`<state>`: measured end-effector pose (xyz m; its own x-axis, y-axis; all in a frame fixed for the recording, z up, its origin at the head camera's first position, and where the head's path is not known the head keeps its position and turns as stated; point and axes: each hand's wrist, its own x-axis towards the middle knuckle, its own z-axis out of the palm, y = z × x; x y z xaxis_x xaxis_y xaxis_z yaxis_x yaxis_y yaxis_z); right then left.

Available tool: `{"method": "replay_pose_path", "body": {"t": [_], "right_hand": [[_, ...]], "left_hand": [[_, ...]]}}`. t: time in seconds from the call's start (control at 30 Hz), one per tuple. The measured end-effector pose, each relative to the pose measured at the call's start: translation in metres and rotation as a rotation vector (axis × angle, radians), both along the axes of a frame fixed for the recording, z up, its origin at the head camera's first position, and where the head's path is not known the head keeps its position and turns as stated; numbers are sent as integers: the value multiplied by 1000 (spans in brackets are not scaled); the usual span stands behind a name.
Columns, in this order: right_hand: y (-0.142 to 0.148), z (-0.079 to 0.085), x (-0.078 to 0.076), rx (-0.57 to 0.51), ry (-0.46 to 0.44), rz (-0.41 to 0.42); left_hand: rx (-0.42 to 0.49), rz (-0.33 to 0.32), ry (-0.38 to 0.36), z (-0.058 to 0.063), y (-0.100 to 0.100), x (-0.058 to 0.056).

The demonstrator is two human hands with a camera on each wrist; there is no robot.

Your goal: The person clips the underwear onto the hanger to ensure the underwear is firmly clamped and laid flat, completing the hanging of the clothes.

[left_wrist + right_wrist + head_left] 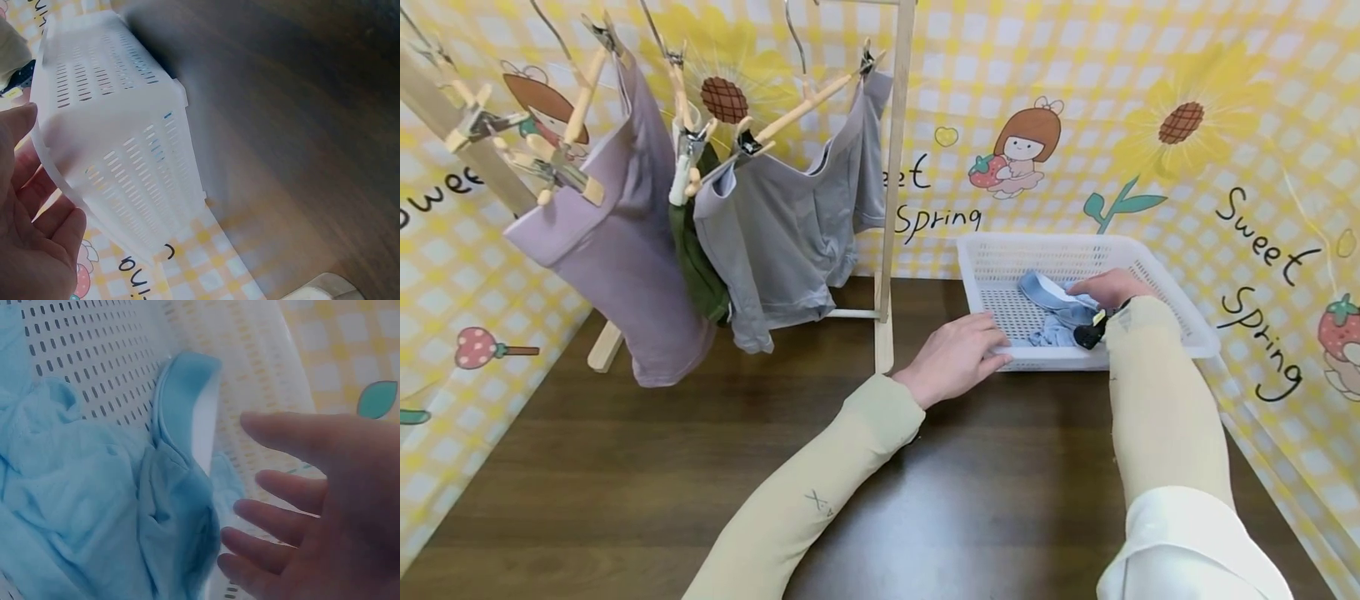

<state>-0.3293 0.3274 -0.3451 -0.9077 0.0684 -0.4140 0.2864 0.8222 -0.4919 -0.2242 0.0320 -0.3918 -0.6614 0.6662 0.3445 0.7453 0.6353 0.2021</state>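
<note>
A light-blue cloth garment with a wide band along one edge [181,412] lies crumpled in the white plastic basket [1052,354]. My right hand [1116,287] is over the basket, beside that garment. In the right wrist view its fingers [275,522] are spread and slightly bent, fingertips close to the band, with nothing held. At the basket's near left corner, my left hand [951,354] grips the rim. The left wrist view shows its thumb [24,119] on one side of that corner and curled fingers [65,228] along the other.
Left of the basket, a wooden rack [891,167] carries clip hangers with grey shorts [790,225], a lilac garment [632,258] and a dark green one [688,258]. Behind the basket hangs a yellow checked cloth [940,100]. Everything stands on a dark wooden table [625,483].
</note>
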Motion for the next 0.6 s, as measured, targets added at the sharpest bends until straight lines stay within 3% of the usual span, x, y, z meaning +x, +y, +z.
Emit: {"method": "replay_pose_path", "body": {"t": [0.2, 0.4, 0.6], "right_hand": [[-5, -12, -7, 31, -8, 48], [-10, -21, -4, -2, 9, -14], [-17, -23, -6, 69, -46, 60]], "left_hand": [[5, 0, 11, -1, 2, 0], [-6, -2, -20, 2, 0, 0], [-7, -12, -32, 4, -2, -1]]}}
